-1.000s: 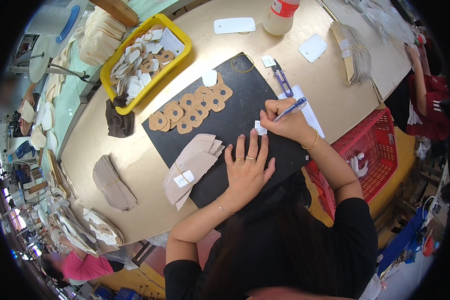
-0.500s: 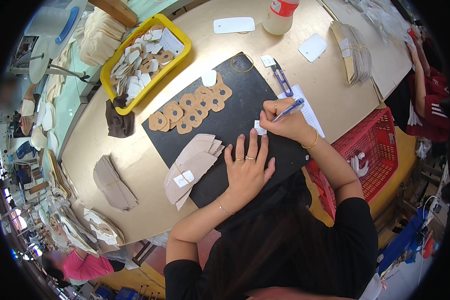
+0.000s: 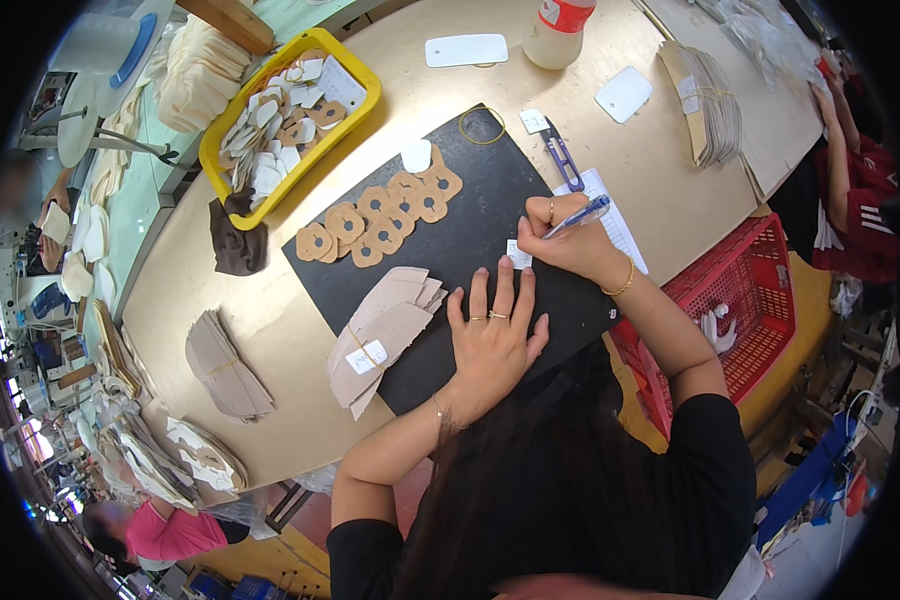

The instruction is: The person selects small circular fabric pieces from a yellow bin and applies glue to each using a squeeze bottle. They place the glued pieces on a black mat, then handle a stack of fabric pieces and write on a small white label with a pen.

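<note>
My right hand [image 3: 570, 238] is closed around a blue pen [image 3: 588, 212], its lower end near a small white paper slip [image 3: 516, 252] on the black mat [image 3: 450, 290]. My left hand [image 3: 495, 325] lies flat with its fingers spread, fingertips at the slip's lower edge. Left of it is a banded bundle of pale, curved pieces [image 3: 398, 312] with a white label [image 3: 366, 357] under the band. Farther up the mat lie several tan, flower-shaped pieces with holes [image 3: 378, 203] and a white rounded piece [image 3: 417, 155]. The pen's tip is hidden by my fingers.
Purple thread snips [image 3: 564, 160] and a printed sheet [image 3: 610, 215] lie beyond my right hand. A yellow tray [image 3: 360, 110] of cut pieces stands far left, a bottle [image 3: 558, 35] at the back. A red crate [image 3: 735, 310] is at right. Other people work nearby.
The pen and my right hand have shifted very slightly. My left hand stays flat in the same place, and the pieces on the mat have not moved.
</note>
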`<state>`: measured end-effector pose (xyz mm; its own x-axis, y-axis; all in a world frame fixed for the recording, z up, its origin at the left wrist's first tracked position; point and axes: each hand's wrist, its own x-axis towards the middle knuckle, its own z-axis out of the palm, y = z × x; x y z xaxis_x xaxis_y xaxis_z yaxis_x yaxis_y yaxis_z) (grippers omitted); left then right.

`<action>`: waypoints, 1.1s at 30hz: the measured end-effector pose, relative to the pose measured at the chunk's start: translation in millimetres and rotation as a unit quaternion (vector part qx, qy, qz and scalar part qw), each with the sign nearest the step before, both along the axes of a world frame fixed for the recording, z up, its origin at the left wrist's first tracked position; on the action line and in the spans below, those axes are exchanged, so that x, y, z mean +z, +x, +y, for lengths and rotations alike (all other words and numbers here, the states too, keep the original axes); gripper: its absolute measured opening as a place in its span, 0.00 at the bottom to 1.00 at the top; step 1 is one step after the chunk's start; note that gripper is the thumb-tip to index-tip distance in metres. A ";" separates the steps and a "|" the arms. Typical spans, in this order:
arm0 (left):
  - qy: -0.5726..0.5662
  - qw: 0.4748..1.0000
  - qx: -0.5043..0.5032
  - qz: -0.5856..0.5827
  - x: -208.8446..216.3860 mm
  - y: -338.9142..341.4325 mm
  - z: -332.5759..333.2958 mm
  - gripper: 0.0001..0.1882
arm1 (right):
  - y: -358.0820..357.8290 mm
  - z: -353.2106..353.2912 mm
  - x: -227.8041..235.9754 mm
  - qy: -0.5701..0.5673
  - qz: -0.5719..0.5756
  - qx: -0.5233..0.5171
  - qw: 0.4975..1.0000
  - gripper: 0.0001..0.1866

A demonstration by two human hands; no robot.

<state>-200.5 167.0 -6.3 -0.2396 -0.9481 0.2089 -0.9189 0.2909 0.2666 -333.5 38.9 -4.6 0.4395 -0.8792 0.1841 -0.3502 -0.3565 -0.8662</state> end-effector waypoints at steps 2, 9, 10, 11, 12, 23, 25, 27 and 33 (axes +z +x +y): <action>-0.002 1.000 0.000 -0.001 0.0 0.1 0.0 0.29 | -0.9 0.1 -0.3 0.004 -0.002 -0.001 1.000 0.18; -0.004 1.000 0.003 -0.002 -0.8 -0.4 0.9 0.30 | -4.2 -0.9 -4.2 0.046 -0.038 0.017 0.998 0.17; -0.002 1.000 0.005 -0.003 -0.9 -0.4 0.9 0.30 | -3.3 -2.9 -4.3 0.094 -0.080 -0.015 0.992 0.17; -0.002 1.000 0.004 0.003 -1.0 -0.3 0.9 0.30 | -3.1 -4.7 -3.6 0.168 -0.101 -0.064 0.979 0.17; 0.002 1.000 0.006 0.008 -1.1 -0.2 1.2 0.30 | -9.4 -6.6 0.5 0.219 -0.121 -0.062 0.966 0.13; 0.038 0.998 -0.005 0.047 2.9 4.1 7.9 0.32 | -0.4 24.7 28.3 -0.050 0.169 0.014 0.984 0.17; 0.049 0.996 -0.006 0.076 7.0 5.0 11.5 0.31 | 2.4 26.7 31.9 -0.010 0.191 0.008 0.982 0.17; 0.074 0.990 -0.007 0.121 14.1 6.9 19.3 0.29 | 4.6 26.8 35.2 0.003 0.205 0.013 0.979 0.15; -0.007 0.966 0.034 0.258 38.7 30.8 42.5 0.19 | 10.2 23.5 37.5 0.041 0.203 0.017 0.978 0.13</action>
<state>-169.7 209.5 32.4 -0.0366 -0.9543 0.2966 -0.6821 0.2408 0.6904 -323.3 62.4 32.9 0.4908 -0.8674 -0.0820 -0.6610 -0.3094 -0.6836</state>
